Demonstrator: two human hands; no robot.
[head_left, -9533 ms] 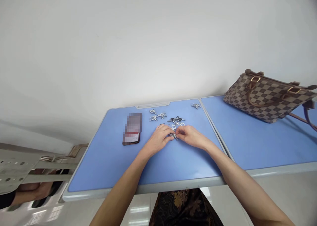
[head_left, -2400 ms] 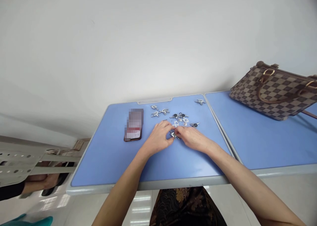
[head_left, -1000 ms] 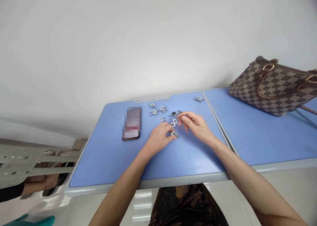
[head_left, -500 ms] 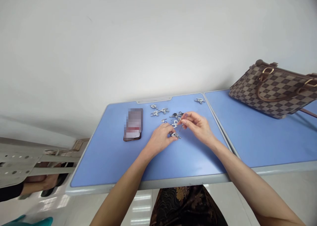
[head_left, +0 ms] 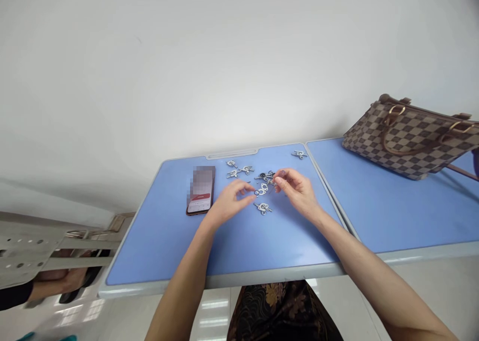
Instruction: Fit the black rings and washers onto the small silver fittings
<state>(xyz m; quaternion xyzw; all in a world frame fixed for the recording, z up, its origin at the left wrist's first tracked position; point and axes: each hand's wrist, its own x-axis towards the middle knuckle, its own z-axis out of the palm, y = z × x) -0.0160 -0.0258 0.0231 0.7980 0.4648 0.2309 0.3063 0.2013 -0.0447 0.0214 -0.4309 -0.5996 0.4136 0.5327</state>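
Note:
Several small silver metal parts [head_left: 239, 171] and black-capped pieces [head_left: 263, 175] lie scattered near the far edge of a blue table [head_left: 168, 241]. One assembled metal piece [head_left: 263, 208] lies alone on the table between my hands. My left hand [head_left: 229, 202] hovers just left of it, fingers curled, thumb and forefinger pinching a tiny ring-like part. My right hand [head_left: 297, 190] is raised over the pile, fingertips pinched on a small part too small to name.
A phone [head_left: 202, 196] lies on the table left of the parts. One stray metal part [head_left: 300, 155] sits at the far right corner. A brown checkered handbag [head_left: 411, 136] rests on the adjoining blue table. Another person's arm [head_left: 48, 286] shows low at the left.
My left hand has let go of the assembled piece, which now lies free on the table, and moved up and left. My right hand stays over the pile.

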